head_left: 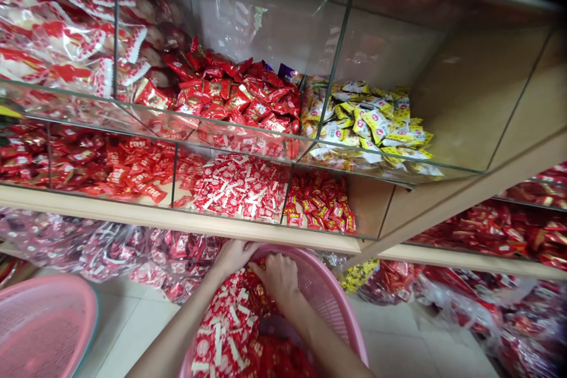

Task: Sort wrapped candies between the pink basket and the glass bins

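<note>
In the head view, both hands were in the near pink basket (343, 310), below the shelf (186, 221). The left hand (233, 257) and the right hand (279, 277) pressed bent fingers into the red-and-white candies (221, 331); whether they held any, I could not tell. Scooping with both palms together should spill fewer.

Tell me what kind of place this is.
Probably a candy shop or wholesaler: glass-divided shelf bins heaped with wrapped candies, bulk bags on the floor, a pink basket of sweets.
</note>
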The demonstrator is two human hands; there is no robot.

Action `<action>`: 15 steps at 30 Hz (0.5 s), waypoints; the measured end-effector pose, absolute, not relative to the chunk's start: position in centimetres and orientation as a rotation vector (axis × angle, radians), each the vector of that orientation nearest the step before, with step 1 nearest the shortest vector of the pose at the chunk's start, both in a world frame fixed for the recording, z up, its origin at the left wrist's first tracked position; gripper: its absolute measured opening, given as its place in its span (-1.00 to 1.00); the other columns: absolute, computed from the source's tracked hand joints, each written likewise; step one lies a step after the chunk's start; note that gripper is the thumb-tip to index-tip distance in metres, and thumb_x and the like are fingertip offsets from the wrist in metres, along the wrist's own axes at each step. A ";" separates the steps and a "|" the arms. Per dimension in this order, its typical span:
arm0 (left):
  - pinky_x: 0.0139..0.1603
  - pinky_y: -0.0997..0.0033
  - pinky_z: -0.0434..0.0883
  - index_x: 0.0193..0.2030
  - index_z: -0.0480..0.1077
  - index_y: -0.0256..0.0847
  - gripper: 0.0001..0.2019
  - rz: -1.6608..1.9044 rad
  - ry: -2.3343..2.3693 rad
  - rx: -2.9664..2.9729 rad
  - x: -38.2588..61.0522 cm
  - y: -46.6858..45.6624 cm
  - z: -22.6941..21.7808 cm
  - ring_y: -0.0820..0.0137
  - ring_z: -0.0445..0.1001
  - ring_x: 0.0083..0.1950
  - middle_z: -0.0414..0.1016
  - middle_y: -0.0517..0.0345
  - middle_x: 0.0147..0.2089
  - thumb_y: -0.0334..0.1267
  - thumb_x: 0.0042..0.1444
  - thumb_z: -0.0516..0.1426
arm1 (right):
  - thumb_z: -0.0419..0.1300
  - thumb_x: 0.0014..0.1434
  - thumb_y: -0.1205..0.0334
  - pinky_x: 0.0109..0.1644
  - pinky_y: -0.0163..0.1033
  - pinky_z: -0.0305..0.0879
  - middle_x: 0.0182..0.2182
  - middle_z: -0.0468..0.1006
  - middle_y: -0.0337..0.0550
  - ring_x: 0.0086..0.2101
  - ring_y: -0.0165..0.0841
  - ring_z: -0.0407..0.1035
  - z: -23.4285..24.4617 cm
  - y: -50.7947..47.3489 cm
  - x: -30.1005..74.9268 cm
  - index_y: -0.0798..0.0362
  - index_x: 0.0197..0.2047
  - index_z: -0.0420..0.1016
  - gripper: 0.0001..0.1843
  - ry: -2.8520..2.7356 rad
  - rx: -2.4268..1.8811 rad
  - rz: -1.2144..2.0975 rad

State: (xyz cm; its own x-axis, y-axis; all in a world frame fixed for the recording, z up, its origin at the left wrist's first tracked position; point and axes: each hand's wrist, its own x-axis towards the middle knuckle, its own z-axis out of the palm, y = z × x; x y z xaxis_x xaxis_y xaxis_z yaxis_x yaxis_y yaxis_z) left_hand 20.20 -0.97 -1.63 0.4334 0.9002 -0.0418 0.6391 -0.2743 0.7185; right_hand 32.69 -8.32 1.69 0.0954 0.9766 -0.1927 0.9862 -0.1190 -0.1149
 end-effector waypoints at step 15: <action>0.04 0.40 0.28 -0.01 0.40 -0.09 -0.59 0.510 1.311 2.015 20.1 -1.0 -1.9 0.22 0.38 0.07 0.46 0.11 0.04 0.03 0.10 -0.03 | -0.12 0.21 -0.11 -0.44 -0.35 0.08 -0.51 0.52 -0.10 -0.47 -0.34 0.41 12.6 -9.6 43.6 0.05 -0.43 0.42 -0.51 1.944 2.782 0.272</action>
